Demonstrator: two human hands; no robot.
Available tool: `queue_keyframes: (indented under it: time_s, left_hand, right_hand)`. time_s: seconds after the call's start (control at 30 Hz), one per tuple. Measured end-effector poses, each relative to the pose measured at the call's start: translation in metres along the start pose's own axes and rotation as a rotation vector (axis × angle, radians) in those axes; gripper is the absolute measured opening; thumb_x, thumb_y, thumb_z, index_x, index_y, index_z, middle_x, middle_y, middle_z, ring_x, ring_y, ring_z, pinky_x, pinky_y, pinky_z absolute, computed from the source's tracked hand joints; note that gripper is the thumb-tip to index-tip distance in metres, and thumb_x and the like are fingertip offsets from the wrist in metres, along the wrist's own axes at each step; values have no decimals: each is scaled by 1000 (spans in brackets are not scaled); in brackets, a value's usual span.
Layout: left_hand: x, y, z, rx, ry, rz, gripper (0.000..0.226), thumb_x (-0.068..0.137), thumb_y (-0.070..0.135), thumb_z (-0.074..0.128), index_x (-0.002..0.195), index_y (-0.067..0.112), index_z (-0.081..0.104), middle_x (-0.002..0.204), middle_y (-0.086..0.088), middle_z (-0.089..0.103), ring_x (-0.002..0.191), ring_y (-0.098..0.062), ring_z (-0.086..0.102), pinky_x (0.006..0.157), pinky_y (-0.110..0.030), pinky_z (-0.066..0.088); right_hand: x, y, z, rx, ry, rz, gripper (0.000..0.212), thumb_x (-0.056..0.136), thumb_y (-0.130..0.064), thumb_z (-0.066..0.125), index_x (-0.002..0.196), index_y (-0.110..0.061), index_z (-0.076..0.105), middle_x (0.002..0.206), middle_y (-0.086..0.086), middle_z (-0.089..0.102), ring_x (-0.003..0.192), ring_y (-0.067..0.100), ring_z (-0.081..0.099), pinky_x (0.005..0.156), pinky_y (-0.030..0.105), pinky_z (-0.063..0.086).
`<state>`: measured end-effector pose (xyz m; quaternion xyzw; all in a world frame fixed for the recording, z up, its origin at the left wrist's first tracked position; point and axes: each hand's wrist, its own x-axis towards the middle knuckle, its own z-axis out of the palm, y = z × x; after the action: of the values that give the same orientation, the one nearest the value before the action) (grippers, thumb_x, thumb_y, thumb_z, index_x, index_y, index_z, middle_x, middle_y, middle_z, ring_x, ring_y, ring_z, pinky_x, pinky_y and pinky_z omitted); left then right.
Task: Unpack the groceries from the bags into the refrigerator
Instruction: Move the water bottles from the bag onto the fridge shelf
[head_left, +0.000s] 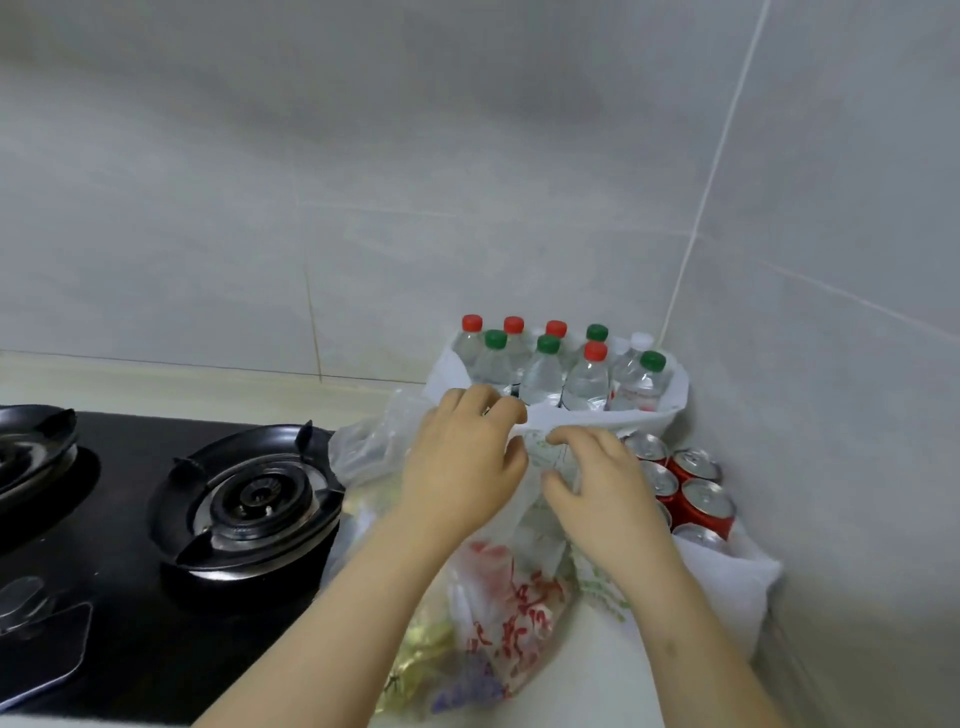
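Observation:
A thin plastic grocery bag (498, 613) with red print lies on the counter beside the stove. My left hand (462, 467) and my right hand (597, 493) both pinch its knotted top, close together. Behind them, a white bag (447, 369) holds several water bottles (545, 369) with red and green caps. To the right, another white bag (737, 582) holds several red soda cans (696, 493). The refrigerator is out of sight.
A black gas stove (130, 597) with two burners, the nearer burner (249, 499) just left of the bags, fills the left side. Grey tiled walls meet in a corner behind the bottles. A clear plastic bag (363, 441) lies crumpled left of my left hand.

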<state>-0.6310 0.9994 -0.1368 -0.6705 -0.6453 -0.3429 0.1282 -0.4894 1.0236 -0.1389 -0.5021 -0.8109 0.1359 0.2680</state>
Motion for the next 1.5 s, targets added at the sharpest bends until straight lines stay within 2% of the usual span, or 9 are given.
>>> queue_keyframes:
  time_s: [0.2, 0.4, 0.7, 0.8, 0.97, 1.1, 1.2, 1.37, 1.5]
  left_hand:
    - [43, 9, 42, -43, 42, 7, 19, 78, 14, 56, 94, 11, 66, 93, -7, 63, 85, -31, 56, 68, -38, 47]
    - [79, -5, 74, 19, -94, -81, 25, 89, 17, 48, 112, 16, 60, 111, -2, 58, 105, -24, 48, 85, -37, 43]
    - [119, -43, 106, 147, -189, -209, 30, 91, 14, 42, 118, 16, 55, 121, -2, 53, 109, -23, 44, 79, -29, 38]
    - [132, -60, 116, 173, -154, -240, 32, 89, 13, 45, 120, 15, 54, 124, -4, 50, 113, -26, 42, 83, -31, 38]
    - [155, -77, 132, 81, -63, -281, 36, 82, 6, 49, 118, 8, 53, 131, -8, 45, 120, -29, 40, 86, -36, 38]
    - [166, -90, 147, 83, -210, -290, 47, 85, 15, 51, 131, 14, 40, 138, -1, 38, 123, -23, 39, 89, -34, 40]
    - [172, -92, 155, -6, -236, -341, 43, 85, 16, 52, 126, 13, 41, 129, -2, 44, 111, -23, 46, 82, -36, 46]
    - [161, -85, 161, -352, -52, -427, 19, 80, 5, 54, 93, 15, 43, 78, 4, 47, 68, -18, 46, 58, -24, 38]
    - [154, -84, 160, -566, 47, -533, 16, 77, 3, 57, 86, 14, 50, 77, -2, 56, 66, -15, 46, 59, -15, 36]
  right_hand:
    - [46, 30, -5, -45, -26, -9, 39, 92, -30, 47, 131, -28, 45, 138, -7, 40, 128, 17, 33, 106, 35, 32]
    - [89, 57, -4, -67, -57, 4, 38, 92, -27, 47, 129, -25, 46, 135, -2, 44, 126, 20, 38, 104, 37, 34]
    - [166, 52, 21, 31, -33, -6, 35, 92, -22, 47, 127, -19, 49, 131, 3, 47, 114, 21, 48, 95, 36, 42]
    - [190, 49, 35, 53, 26, -11, 37, 91, -20, 47, 128, -18, 49, 132, 3, 47, 117, 21, 45, 92, 32, 40]
    - [223, 54, 58, 62, 65, 9, 49, 89, -16, 49, 138, -16, 40, 141, 6, 39, 129, 25, 34, 105, 36, 32]
    - [241, 62, 71, 138, -2, 36, 53, 89, -12, 50, 140, -13, 36, 140, 8, 38, 126, 26, 39, 102, 36, 37]
    - [243, 69, 75, 238, -17, 62, 41, 89, -5, 50, 129, -11, 44, 128, 10, 43, 107, 23, 48, 82, 29, 40]
    - [241, 79, 83, 413, 27, 64, 25, 87, -4, 54, 107, -16, 46, 104, 4, 50, 85, 16, 48, 67, 26, 37]
    - [241, 78, 85, 605, 58, 164, 22, 82, -2, 57, 94, -15, 44, 83, 0, 49, 78, 18, 48, 64, 27, 38]
